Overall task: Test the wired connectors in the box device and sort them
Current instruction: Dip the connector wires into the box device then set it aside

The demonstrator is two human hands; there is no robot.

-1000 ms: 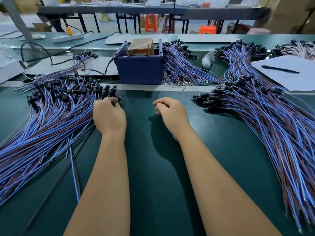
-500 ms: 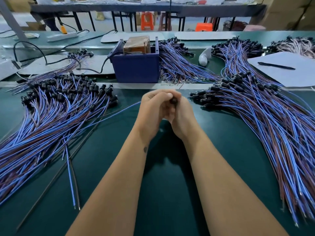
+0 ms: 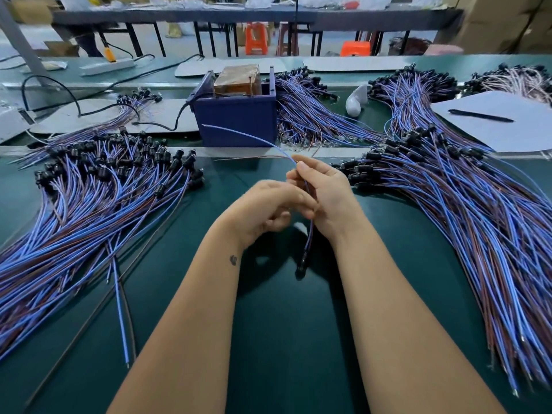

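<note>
- So, my right hand [image 3: 324, 194] and left hand [image 3: 268, 209] both pinch one wired connector [image 3: 307, 231] over the green table [image 3: 268, 324].
- Blue-and-brown wire, black plug dangling low, free ends toward the blue box device [image 3: 236, 121].

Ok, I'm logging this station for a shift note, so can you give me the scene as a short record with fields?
surface: green bench mat
held item: one wired connector, black plug end hanging down, blue wire end arcing toward the box
right hand: pinches the wire
left hand: fingers curled against the wire beside the right hand
test device: blue box behind the hands, untouched
left pile: many wired connectors
right pile: many wired connectors
other: pen on white sheet
</note>
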